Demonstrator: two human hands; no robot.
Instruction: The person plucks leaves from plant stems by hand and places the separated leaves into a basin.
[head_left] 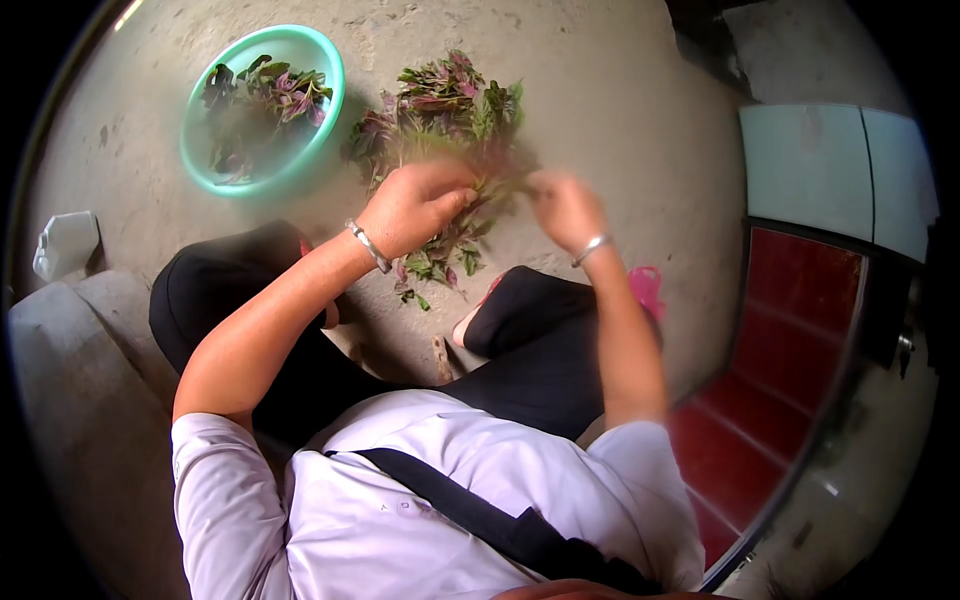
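Observation:
A heap of green and purple leafy stems point(440, 100) lies on the concrete floor in front of me. My left hand point(418, 205) is closed around a leafy stem at the heap's near edge, thumb pressed against the fingers. To its right, my right hand point(568, 212) is closed on the other end of the blurred stems between the hands. Both wrists wear silver bracelets. Loose leaves point(440, 262) are scattered below my hands. At the upper left, a turquoise basin point(336, 90) holds more of the same leaves.
A white plastic container point(68, 245) stands at the far left. A pink bag point(647, 290) lies beyond my right knee. Red tiles point(770, 380) and a pale cabinet point(808, 165) are on the right. My bent legs in black trousers flank the near floor.

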